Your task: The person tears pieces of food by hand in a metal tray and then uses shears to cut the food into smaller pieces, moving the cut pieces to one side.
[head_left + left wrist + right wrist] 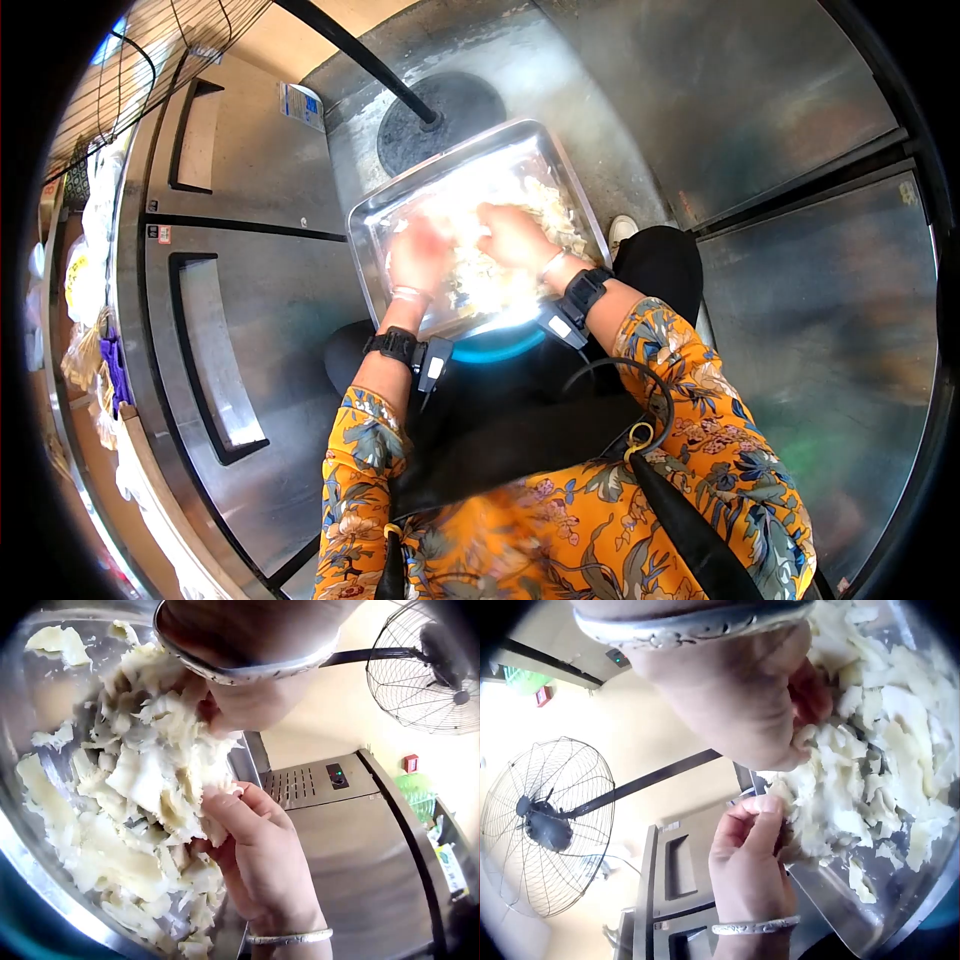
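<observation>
Pale, cream-coloured torn pieces [142, 780], soft and ragged, lie heaped in a rectangular metal tray [572, 165] on the person's lap side. The left hand [420, 255] is over the heap's left part; in the right wrist view its thumb and curled fingers [754, 832] pinch some pieces at the edge of the heap. Opposite it, the right hand [518, 238] grips pieces too, its thumb pressing on them in the left wrist view [259, 832]. The hands are close together. Glare washes out the middle of the tray in the head view.
A blue-green basin [500, 345] shows beneath the tray's near side. Beyond the tray stands a fan [547, 825] on a pole with a round black base [445, 115]. Steel cabinets [240, 330] flank both sides, and a wire rack [150, 60] is at upper left.
</observation>
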`<action>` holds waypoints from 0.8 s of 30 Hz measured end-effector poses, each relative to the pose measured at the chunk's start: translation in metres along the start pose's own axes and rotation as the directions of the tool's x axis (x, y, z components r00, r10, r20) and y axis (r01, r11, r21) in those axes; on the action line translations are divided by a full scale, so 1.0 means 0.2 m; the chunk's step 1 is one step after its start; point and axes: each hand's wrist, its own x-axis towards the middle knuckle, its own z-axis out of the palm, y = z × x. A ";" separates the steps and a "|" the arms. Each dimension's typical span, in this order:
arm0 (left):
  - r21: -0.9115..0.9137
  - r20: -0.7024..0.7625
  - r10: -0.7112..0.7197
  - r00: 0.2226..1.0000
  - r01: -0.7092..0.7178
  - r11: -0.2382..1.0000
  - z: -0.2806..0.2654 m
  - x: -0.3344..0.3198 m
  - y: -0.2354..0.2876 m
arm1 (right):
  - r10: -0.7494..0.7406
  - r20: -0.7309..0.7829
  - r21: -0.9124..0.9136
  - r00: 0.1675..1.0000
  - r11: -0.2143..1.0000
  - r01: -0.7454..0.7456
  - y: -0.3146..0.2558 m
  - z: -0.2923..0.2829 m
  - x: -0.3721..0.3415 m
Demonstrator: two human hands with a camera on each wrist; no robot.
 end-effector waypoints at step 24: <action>0.211 0.121 0.312 0.942 -0.332 0.919 -0.08 -0.03 0.11 | 0.250 0.238 0.217 0.938 0.928 -0.302 0.06 0.05 0.05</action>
